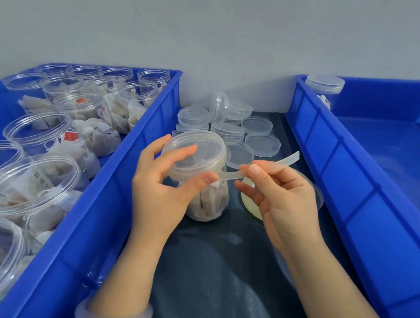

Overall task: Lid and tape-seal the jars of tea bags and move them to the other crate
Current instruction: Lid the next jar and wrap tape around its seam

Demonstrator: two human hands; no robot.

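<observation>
The lidded jar [207, 200] stands on the desk [210, 268] between the source crate [104, 213] and the other crate [338, 164]. The left hand [157, 198] has its grip clamped round the lid [194, 157], thumb pinning the tape [277, 163] end; the right hand [286, 203] pinches its free length, which should stay taut along the seam

The right hand [283, 198] hides most of the tape roll [249, 204] beneath it.

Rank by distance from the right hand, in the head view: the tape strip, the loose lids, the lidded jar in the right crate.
1. Tape strip: pinched in the right hand itself.
2. Loose lids: on the table just behind it.
3. Lidded jar: far corner of the right crate.
</observation>
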